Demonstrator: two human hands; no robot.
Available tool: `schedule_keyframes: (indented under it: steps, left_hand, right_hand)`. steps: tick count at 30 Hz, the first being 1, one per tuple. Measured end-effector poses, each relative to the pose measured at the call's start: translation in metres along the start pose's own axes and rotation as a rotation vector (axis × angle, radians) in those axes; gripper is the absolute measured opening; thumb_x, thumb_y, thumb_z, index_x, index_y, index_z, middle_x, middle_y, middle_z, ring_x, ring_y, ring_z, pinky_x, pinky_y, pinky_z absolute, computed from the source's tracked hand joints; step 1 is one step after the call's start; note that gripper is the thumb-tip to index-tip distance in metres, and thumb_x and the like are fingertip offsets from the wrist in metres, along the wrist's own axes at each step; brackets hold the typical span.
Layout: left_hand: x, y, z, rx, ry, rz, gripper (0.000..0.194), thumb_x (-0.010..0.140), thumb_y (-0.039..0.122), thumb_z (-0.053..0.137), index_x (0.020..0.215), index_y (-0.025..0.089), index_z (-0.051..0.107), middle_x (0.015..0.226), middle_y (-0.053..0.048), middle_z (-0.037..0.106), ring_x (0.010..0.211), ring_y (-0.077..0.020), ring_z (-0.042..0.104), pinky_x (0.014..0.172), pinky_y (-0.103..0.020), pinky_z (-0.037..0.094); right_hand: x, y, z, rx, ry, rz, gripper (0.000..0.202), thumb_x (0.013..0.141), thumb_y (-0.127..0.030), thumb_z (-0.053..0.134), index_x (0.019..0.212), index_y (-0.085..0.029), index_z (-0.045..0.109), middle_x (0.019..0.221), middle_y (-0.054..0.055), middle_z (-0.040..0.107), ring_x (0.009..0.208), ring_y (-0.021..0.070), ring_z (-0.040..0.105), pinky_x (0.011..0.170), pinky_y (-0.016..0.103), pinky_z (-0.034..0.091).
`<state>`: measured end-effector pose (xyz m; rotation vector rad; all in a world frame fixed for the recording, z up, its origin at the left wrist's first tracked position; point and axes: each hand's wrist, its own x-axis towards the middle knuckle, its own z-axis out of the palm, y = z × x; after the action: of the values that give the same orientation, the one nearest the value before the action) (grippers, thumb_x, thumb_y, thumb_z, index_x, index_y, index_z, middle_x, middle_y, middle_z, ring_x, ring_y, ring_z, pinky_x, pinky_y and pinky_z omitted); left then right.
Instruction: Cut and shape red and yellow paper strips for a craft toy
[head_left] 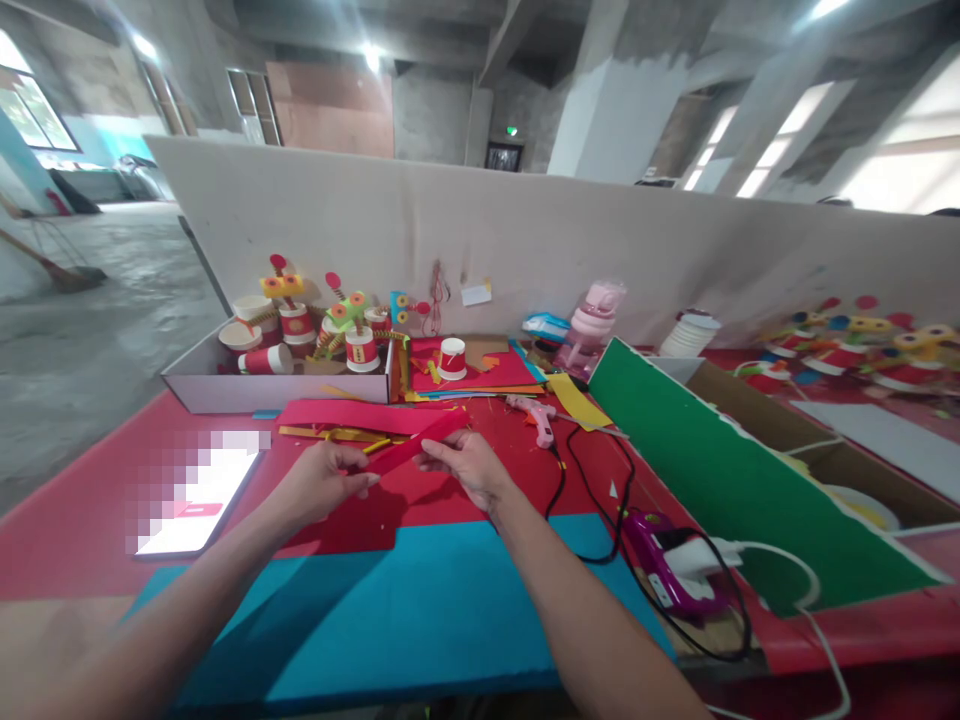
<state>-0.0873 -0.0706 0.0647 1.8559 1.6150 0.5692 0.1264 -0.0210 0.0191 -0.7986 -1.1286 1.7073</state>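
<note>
A narrow red paper strip (399,454) is stretched at a slant between my two hands, above the red tabletop. My left hand (324,478) pinches its lower left end between thumb and fingers. Farther along, my right hand (466,466) grips the strip with thumb and forefinger, and the far end sticks out beyond it. Just behind the hands lies a wider piece of red paper (337,415), with yellow strips (360,436) under its near edge. A pink glue gun (537,418) rests to the right of my right hand.
A white box (277,393) of paper-cup figures stands back left. Nearby sits a red cup (452,358) on coloured sheets. Blue sheet (465,610) covers the front. At right are a purple power strip (667,565), black cord (622,500) and green-sided box (697,470); a tablet (214,500) lies left.
</note>
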Motion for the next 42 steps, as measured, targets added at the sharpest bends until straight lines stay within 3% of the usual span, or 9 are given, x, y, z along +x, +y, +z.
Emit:
schedule_keyframes:
  steps: [22,42]
  left_hand:
    - [0.003,-0.008,0.0,-0.031,-0.017,0.0,0.032,0.073,0.045,0.058,0.058,0.018,0.063,0.057,0.001,0.057,0.057,-0.0138,0.047,0.055,-0.024,0.033]
    - [0.0,0.005,-0.003,-0.073,-0.034,0.03,0.031,0.072,0.045,0.061,0.056,0.018,0.065,0.058,0.0,0.061,0.061,-0.0156,0.052,0.06,-0.025,0.037]
  right_hand:
    - [0.001,-0.005,0.001,0.15,0.118,-0.039,0.028,0.055,-0.035,0.085,0.065,-0.014,0.069,0.061,0.001,0.069,0.057,0.0118,0.065,0.064,0.026,0.053]
    - [0.0,-0.01,0.0,0.123,0.132,-0.059,0.03,0.056,-0.039,0.083,0.065,-0.015,0.069,0.058,0.0,0.066,0.056,0.0115,0.063,0.059,0.024,0.05]
